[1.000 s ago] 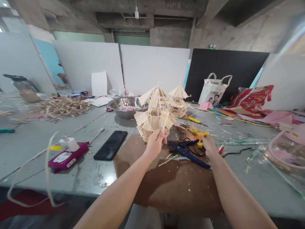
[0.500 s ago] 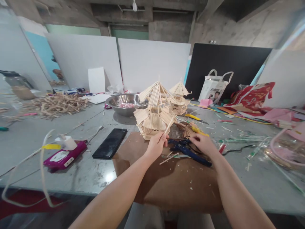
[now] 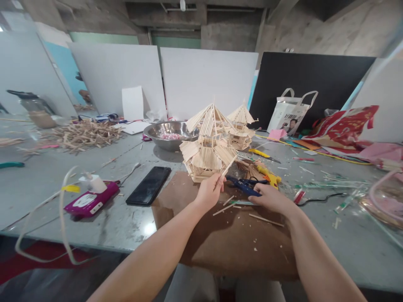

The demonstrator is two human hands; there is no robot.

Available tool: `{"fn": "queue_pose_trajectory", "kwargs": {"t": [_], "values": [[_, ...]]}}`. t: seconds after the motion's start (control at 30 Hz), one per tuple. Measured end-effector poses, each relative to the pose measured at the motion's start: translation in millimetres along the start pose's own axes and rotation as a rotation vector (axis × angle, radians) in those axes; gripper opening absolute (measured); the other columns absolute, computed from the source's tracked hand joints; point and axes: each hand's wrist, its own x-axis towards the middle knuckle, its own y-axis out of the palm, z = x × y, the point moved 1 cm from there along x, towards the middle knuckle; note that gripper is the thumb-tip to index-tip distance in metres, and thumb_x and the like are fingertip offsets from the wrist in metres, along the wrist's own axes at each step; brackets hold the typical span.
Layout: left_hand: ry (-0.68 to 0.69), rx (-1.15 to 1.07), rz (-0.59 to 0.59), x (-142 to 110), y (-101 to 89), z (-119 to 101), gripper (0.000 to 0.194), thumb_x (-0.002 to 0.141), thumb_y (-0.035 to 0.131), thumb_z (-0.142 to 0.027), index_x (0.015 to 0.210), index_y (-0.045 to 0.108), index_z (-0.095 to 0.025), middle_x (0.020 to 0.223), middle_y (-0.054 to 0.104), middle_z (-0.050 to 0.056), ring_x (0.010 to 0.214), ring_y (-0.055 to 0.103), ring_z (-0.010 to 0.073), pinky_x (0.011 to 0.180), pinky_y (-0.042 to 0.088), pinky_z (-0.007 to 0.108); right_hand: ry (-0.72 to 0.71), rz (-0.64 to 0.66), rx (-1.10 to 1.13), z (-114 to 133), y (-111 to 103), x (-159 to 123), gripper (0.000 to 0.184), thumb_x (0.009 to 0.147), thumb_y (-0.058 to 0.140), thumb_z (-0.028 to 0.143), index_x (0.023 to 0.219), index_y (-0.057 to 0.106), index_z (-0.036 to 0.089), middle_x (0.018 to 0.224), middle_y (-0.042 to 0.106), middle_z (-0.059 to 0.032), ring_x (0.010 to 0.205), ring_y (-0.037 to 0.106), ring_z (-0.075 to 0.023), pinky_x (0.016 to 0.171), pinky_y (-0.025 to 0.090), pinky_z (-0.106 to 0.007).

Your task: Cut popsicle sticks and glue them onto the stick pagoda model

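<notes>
Pinched in my left hand (image 3: 209, 192) is a small bundle of thin wooden sticks (image 3: 230, 165), pointing up and right in front of the stick pavilion (image 3: 206, 157). That model has a pointed roof above a wider lower one. My right hand (image 3: 269, 197) is closed around the handles of the blue pliers (image 3: 241, 184), whose jaws point left toward my left hand. Its fingers hide the handle ends. Just behind the pliers lies a yellow glue gun (image 3: 269, 176). Loose stick pieces (image 3: 224, 209) are scattered on the brown board (image 3: 226, 239) below both hands.
A second stick pavilion (image 3: 241, 130) stands behind the first, beside a metal bowl (image 3: 171, 140). Left are a black phone (image 3: 148, 186), a purple power strip (image 3: 92, 200) and a stick pile (image 3: 88, 136). A yellow-handled knife (image 3: 260, 153) lies at right.
My right hand has come down from near the glue gun's cord onto the pliers' handles, and the pliers have shifted. A stick on the board now shows. The view has turned slightly left.
</notes>
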Motion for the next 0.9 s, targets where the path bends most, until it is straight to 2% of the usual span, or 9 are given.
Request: {"fn": "queue_pose_trajectory", "kwargs": {"t": [0.17, 0.23, 0.3, 0.37, 0.47, 0.57, 0.7, 0.8, 0.9], "values": [[0.060, 0.027, -0.060, -2.4, -0.2, -0.1, 0.029, 0.082, 0.027, -0.029, 0.072, 0.050, -0.015, 0.061, 0.055, 0.001, 0.058, 0.049, 0.0089, 0.061, 0.037, 0.020, -0.001, -0.222, 0.223, 0.4, -7.9, -1.2, 0.047, 0.061, 0.053, 0.035, 0.104, 0.044, 0.016, 0.083, 0.060, -0.0045, 0.069, 0.055, -0.0157, 0.059, 0.039, -0.024], [0.073, 0.041, -0.115, -2.8, 0.6, 1.0, 0.028, 0.082, 0.029, -0.028, 0.073, 0.052, -0.015, 0.068, 0.057, 0.003, 0.063, 0.050, 0.0101, 0.063, 0.038, 0.021, -0.015, -0.342, 0.213, 2.2, -13.3, -3.1, 0.042, 0.061, 0.052, 0.032, 0.100, 0.049, 0.016, 0.081, 0.060, -0.0039, 0.071, 0.055, -0.0171, 0.060, 0.039, -0.025], [0.103, 0.038, -0.151, -2.6, 1.9, 1.9, 0.027, 0.082, 0.030, -0.028, 0.076, 0.052, -0.015, 0.073, 0.057, 0.005, 0.068, 0.051, 0.0113, 0.065, 0.039, 0.022, -0.014, -0.388, 0.241, 3.9, -16.3, -5.3, 0.032, 0.063, 0.051, 0.032, 0.090, 0.055, 0.016, 0.063, 0.059, -0.0004, 0.059, 0.055, -0.0162, 0.053, 0.038, -0.024], [0.144, 0.017, -0.165, -1.8, 3.2, 2.2, 0.025, 0.081, 0.030, -0.026, 0.080, 0.052, -0.014, 0.077, 0.056, 0.007, 0.072, 0.051, 0.0124, 0.068, 0.039, 0.024, -0.006, -0.364, 0.368, 5.0, -15.9, -7.4, 0.026, 0.065, 0.050, 0.033, 0.082, 0.057, 0.016, 0.042, 0.050, 0.0041, 0.040, 0.047, -0.0127, 0.043, 0.034, -0.023], [0.185, -0.018, -0.174, -0.4, 4.3, 0.9, 0.023, 0.081, 0.032, -0.025, 0.079, 0.052, -0.013, 0.084, 0.056, 0.009, 0.080, 0.050, 0.0141, 0.073, 0.039, 0.026, -0.033, -0.317, 0.688, 6.6, -10.2, -9.3, 0.023, 0.064, 0.053, 0.034, 0.075, 0.057, 0.015, 0.032, 0.041, 0.0067, 0.030, 0.036, -0.0086, 0.036, 0.029, -0.021], [0.161, -0.103, -0.175, 0.0, 5.5, -0.6, 0.022, 0.080, 0.034, -0.025, 0.074, 0.052, -0.014, 0.093, 0.055, 0.010, 0.088, 0.049, 0.0147, 0.078, 0.037, 0.026, -0.110, -0.288, 1.013, 10.8, -1.5, -8.0, 0.021, 0.061, 0.057, 0.030, 0.076, 0.058, 0.015, 0.038, 0.046, 0.0053, 0.035, 0.040, -0.0081, 0.038, 0.031, -0.020], [0.009, -0.282, -0.133, -1.3, 10.3, 0.1, 0.024, 0.081, 0.033, -0.029, 0.075, 0.051, -0.015, 0.091, 0.058, 0.007, 0.085, 0.051, 0.0129, 0.078, 0.037, 0.025, -0.129, -0.271, 1.360, 22.7, 10.3, -2.9, 0.026, 0.058, 0.057, 0.024, 0.083, 0.058, 0.018, 0.061, 0.059, -0.0003, 0.053, 0.053, -0.0126, 0.051, 0.042, -0.025], [-0.063, -0.379, -0.119, -3.0, 15.9, 0.1, 0.025, 0.080, 0.034, -0.032, 0.071, 0.050, -0.015, 0.090, 0.060, 0.005, 0.084, 0.051, 0.0127, 0.077, 0.037, 0.024, -0.140, -0.259, 1.458, 33.1, 16.1, -0.5, 0.032, 0.058, 0.051, 0.025, 0.089, 0.057, 0.021, 0.075, 0.062, -0.0023, 0.063, 0.057, -0.0163, 0.055, 0.044, -0.028], [-0.091, -0.451, -0.112, -4.9, 22.0, -2.3, 0.025, 0.079, 0.035, -0.034, 0.068, 0.049, -0.015, 0.090, 0.060, 0.004, 0.084, 0.051, 0.0131, 0.078, 0.037, 0.025, -0.178, -0.189, 1.337, 41.3, 18.9, -2.4, 0.037, 0.063, 0.037, 0.030, 0.094, 0.055, 0.021, 0.079, 0.061, -0.0055, 0.068, 0.057, -0.0186, 0.054, 0.044, -0.029]]}}
